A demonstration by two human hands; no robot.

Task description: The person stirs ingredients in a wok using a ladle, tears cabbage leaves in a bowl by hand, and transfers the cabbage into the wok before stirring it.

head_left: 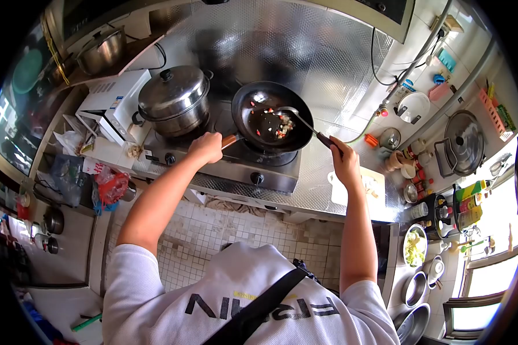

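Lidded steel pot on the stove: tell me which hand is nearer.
Left. The left hand holds the pan handle close beside the pot; the right hand holds the utensil, across the pan from the pot.

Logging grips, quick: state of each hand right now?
Left hand: closed, holding the pan handle.
Right hand: closed, holding the long-handled utensil.

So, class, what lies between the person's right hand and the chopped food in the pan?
The ladle: it reaches from the right hand over the edge of the pan to the chopped food, as the head view shows.
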